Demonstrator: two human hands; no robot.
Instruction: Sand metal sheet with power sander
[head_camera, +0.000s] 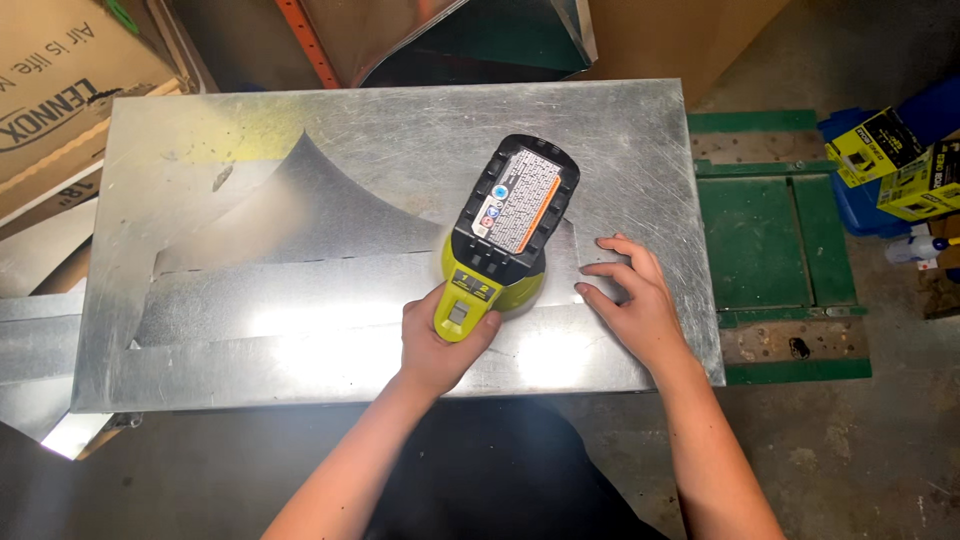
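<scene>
Cardboard boxes (55, 95) sit at the far left, next to the big shiny metal sheet (300, 130). The metal sheet lies flat on the surface and fills most of the middle of the view. A curved grey shape shows on it, and a long strip (300, 295) of thinner metal runs across its lower part. Light bounces off the sheet near its front edge.

In the middle, the left hand (440, 345) is wrapped tight around the handle of a yellow-green power tool (495, 265). The fingers are closed all the way around it. The tool stands on the metal sheet, near the right end of the strip, with its black battery (520, 200) pointing up at the camera. The part of the tool that touches the metal is hidden under its body.

Just to the right, the right hand (630, 295) lies flat on the sheet with its fingers spread out. It holds nothing. It presses down on the metal beside the tool, close but not touching it.

Past the right edge of the sheet is a green wooden pallet (770, 240) on the floor. At the far right are yellow-green boxes (880, 145) on something blue, well away from the hands.
</scene>
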